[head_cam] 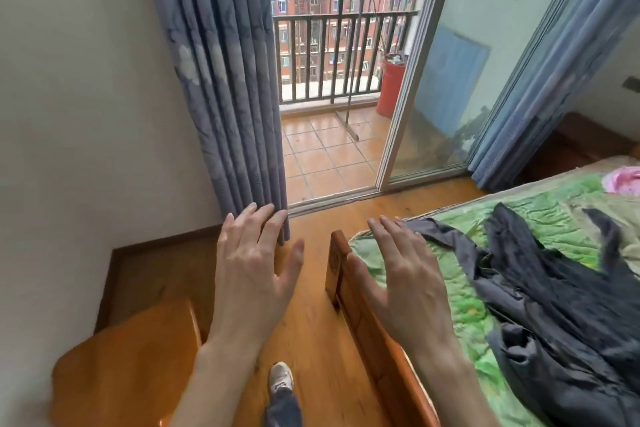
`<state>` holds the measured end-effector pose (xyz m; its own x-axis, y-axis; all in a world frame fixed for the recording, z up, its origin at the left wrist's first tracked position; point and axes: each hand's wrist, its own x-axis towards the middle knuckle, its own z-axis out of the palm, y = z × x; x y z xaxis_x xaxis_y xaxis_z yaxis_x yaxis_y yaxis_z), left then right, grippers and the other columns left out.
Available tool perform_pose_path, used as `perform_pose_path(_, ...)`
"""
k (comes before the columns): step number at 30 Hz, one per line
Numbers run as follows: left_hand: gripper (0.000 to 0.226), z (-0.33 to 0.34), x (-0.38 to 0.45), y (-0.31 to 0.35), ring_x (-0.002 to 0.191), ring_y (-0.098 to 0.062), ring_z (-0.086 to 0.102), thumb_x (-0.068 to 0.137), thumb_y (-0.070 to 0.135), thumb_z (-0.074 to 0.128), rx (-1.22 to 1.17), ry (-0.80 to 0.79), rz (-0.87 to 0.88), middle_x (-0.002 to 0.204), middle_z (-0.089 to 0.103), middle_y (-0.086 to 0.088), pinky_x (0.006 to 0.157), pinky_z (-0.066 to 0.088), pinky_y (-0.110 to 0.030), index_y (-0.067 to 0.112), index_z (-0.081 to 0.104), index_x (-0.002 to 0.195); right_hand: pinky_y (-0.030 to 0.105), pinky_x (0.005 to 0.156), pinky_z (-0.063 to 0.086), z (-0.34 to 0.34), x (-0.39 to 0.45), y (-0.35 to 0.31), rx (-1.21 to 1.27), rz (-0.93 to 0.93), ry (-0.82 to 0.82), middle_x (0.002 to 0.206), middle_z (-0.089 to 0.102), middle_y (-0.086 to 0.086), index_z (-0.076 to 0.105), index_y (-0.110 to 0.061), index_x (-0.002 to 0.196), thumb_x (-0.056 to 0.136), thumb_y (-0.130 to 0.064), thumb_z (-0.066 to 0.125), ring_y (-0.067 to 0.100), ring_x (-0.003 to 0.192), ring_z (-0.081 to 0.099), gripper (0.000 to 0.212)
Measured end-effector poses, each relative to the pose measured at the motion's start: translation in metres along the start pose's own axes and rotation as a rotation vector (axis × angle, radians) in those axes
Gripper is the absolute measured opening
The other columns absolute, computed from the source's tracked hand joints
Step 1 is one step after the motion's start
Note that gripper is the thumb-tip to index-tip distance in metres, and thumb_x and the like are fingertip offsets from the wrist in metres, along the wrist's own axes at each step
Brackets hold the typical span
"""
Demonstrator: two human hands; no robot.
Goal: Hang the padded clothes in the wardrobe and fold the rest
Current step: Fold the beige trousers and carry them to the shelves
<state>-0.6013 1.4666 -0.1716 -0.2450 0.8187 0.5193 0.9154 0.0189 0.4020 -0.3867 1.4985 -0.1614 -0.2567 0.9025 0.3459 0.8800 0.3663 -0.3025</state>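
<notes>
Hands: left hand empty | right hand empty | dark garment on bed

Soft, even daylight filled the room, entering through the open balcony doorway, where the buildings outside looked pale and washed out. The wet balcony tiles carried a dull sheen, and the sliding glass door held hazy blue reflections. Shadows were faint and diffuse. Wide-angle distortion bent the curtain and door frame outward toward the edges. The lower left corner, around the wooden cabinet, was smeared and soft, and the frame overall looked slightly blurred.
</notes>
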Motion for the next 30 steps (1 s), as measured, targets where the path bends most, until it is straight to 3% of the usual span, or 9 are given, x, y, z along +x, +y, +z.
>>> perform_pose_path(4,0.058,0.041,0.088,-0.029,0.139,-0.026,0.053,0.103,0.058,0.045,-0.098,-0.036,-0.005,0.147,0.060,-0.004,0.117,0.036,-0.044,0.021,0.060,0.144,0.040,0.126,0.028,0.030,0.091,-0.001,-0.087,0.028,-0.020,0.161,0.044,0.000,0.041,-0.022,0.157,0.104,-0.063,0.041,0.016,0.154,0.031,0.067)
perform_pose_path(8,0.056,0.071,0.176,-0.053,0.141,-0.024,0.049,0.104,0.056,0.045,-0.138,-0.081,0.113,0.148,0.058,-0.003,0.118,0.037,-0.044,0.022,0.055,0.147,0.037,0.128,0.018,0.046,0.176,-0.006,-0.080,0.099,0.036,0.163,0.041,-0.001,0.040,-0.022,0.158,0.104,-0.065,0.038,0.015,0.155,0.027,0.069)
perform_pose_path(15,0.054,0.133,0.298,-0.068,0.144,-0.024,0.046,0.104,0.052,0.048,-0.149,-0.124,0.219,0.151,0.056,-0.002,0.118,0.039,-0.050,0.021,0.056,0.147,0.037,0.126,0.017,0.067,0.284,0.012,-0.114,0.198,0.123,0.160,0.046,0.001,0.045,-0.022,0.154,0.104,-0.065,0.035,0.017,0.153,0.031,0.067)
perform_pose_path(30,0.056,0.317,0.536,-0.055,0.136,-0.025,0.054,0.103,0.050,0.049,-0.136,-0.251,0.505,0.148,0.059,-0.003,0.109,0.048,-0.048,0.017,0.055,0.148,0.041,0.126,0.017,0.164,0.504,0.134,-0.145,0.444,0.177,0.162,0.042,0.003,0.042,-0.022,0.157,0.102,-0.072,0.025,0.021,0.153,0.032,0.076)
